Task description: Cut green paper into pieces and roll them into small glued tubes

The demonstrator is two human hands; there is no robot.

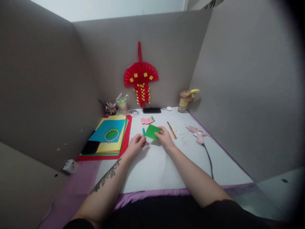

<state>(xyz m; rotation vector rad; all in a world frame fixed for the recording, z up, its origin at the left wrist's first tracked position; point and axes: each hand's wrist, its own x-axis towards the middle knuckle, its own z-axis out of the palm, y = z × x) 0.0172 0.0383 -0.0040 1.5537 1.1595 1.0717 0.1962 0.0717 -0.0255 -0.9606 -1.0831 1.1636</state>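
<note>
My right hand [164,136] pinches a small green paper square [152,131] by its right edge, holding it tilted above the white table. At the square's lower left corner, the closed fingertips of my left hand [138,142] meet the paper. Something red, like a scissors handle [144,143], shows just beside and below the left fingers; the rest is hidden. A small teal object [143,131] lies behind the left fingertips. Beyond the square is a row of rolled pink paper tubes [147,121] with yellow ends and a green roll [152,118] at its right.
A yellow cutter knife [172,130] and a pink glue gun [197,133] with a black cord lie right. Coloured sheets [116,144] are stacked left, with a tape ring [111,135] on top. A phone [152,110] and drink cups [184,102] line the back.
</note>
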